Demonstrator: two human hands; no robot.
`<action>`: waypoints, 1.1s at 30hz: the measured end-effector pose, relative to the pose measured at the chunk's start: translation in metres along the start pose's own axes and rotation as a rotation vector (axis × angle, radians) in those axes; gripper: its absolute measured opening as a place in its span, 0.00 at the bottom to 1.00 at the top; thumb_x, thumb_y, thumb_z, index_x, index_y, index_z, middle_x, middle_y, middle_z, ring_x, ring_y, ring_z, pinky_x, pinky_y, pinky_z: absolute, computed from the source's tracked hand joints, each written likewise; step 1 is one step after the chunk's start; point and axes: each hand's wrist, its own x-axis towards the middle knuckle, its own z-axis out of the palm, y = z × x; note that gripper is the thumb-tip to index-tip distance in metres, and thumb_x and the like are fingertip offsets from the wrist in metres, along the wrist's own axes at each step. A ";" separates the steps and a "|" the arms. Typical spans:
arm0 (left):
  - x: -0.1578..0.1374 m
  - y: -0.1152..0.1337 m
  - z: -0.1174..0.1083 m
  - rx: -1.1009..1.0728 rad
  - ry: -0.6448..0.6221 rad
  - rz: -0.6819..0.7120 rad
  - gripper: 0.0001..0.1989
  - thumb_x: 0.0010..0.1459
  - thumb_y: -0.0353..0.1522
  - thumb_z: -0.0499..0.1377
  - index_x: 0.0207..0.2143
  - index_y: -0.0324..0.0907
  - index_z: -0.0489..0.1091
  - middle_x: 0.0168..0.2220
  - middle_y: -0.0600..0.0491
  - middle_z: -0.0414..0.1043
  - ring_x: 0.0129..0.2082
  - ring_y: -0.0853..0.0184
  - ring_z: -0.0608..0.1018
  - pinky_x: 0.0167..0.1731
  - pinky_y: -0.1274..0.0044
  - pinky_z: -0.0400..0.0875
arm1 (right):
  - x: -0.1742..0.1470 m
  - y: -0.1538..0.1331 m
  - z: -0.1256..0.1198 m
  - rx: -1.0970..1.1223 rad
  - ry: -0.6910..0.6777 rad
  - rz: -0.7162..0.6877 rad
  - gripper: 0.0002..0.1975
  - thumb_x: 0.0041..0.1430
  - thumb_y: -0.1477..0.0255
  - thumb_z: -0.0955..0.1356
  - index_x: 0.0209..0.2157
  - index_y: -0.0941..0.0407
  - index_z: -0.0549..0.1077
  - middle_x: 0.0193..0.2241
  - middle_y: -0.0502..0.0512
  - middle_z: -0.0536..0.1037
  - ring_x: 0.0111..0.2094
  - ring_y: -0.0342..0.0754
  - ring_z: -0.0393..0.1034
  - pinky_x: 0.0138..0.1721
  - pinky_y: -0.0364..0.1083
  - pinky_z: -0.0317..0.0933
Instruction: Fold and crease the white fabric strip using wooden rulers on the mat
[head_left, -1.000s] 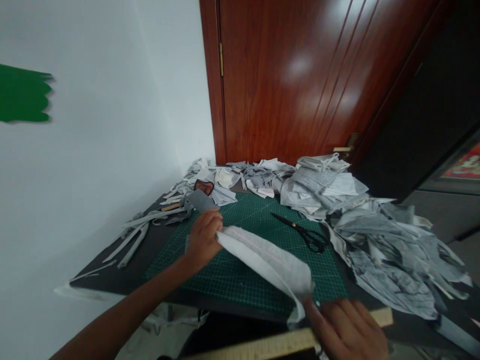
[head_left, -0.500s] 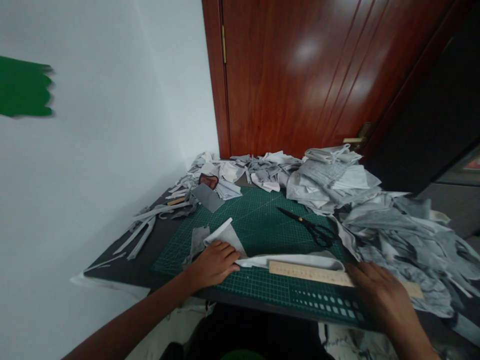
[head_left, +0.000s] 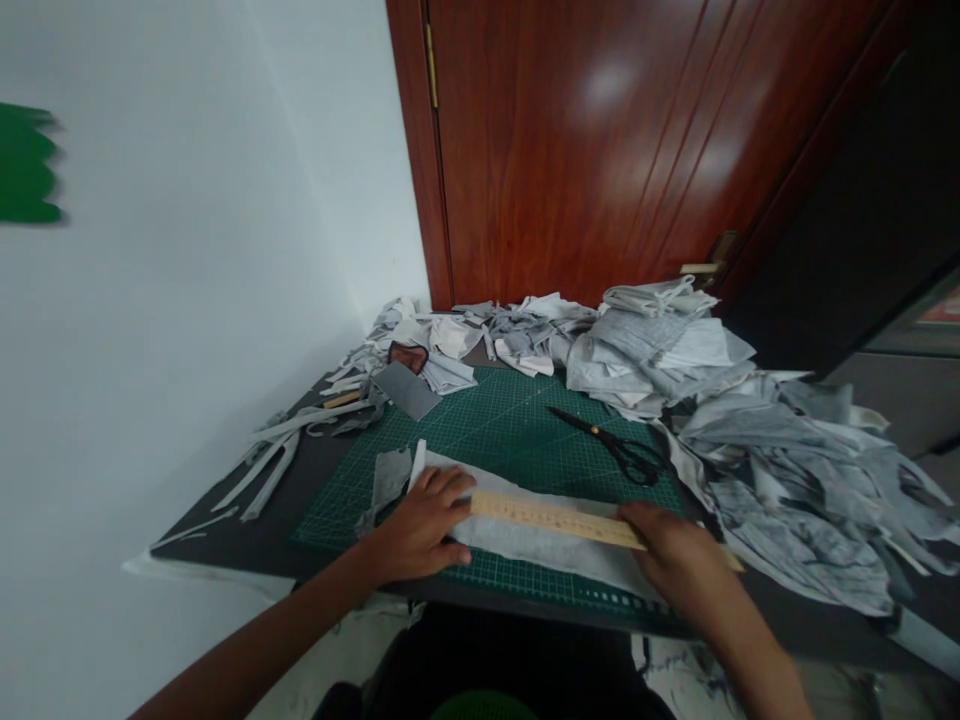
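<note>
As you lean over the green mat, the wooden ruler lies lengthwise along the pale cloth strip, low centre of the frame, their long axes both running from left of centre gently down toward the lower right. Neither hand is clearly nearer, since the two bracket the pair. Your left hand rests palm down over the strip's left part, fingers a little spread, thumb held apart, fingertips right at the ruler's left end. Your right hand lies across the ruler's right part, whose tip pokes out beyond it (whether those fingers pinch the wood or just press it, I cannot tell).

The ruler is thin, straight and honey-coloured with fine markings; the strip is soft, matte and greyish white, its lower edge slightly wavy. The mat is flat, printed with a fine grid. Black scissors lie on it, right of centre, handles toward the right. At the right of the frame, limp grey scraps sit in a crumpled heap.
</note>
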 end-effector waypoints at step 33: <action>0.071 0.041 0.038 -0.119 0.114 -0.171 0.10 0.69 0.31 0.57 0.48 0.46 0.75 0.46 0.51 0.77 0.49 0.59 0.76 0.52 0.64 0.69 | 0.022 -0.003 0.025 -0.050 0.023 -0.129 0.16 0.66 0.55 0.70 0.40 0.54 0.78 0.36 0.58 0.75 0.39 0.58 0.71 0.42 0.54 0.63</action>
